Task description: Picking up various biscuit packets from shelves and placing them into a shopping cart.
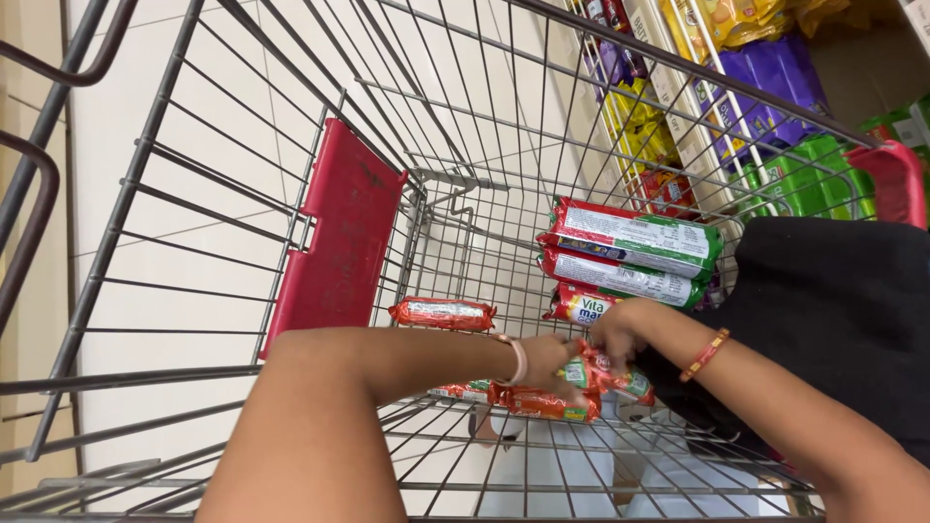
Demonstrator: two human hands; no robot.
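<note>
Head view, looking down into a silver wire shopping cart (194,242) with a red plastic flap (339,242) hinged on its inner wall. Left hand (552,363), a thin pale band at its wrist, reaches in from below and closes its fingers on small red-and-orange biscuit packets (547,402) lying on the wire floor of the cart. Right hand (615,334), with a beaded orange bracelet (705,354) on the wrist, meets it from the right and pinches one small red foil packet (605,373) between fingertips; the two hands are touching or very nearly so. One separate red biscuit packet (443,313) lies alone just beyond the left forearm. Three long red-and-green biscuit rolls (630,257) are stacked against the far right side, beside a black fabric bag (833,310). Behind the wire wall, store shelves (736,87) carry purple, yellow and green packages
</note>
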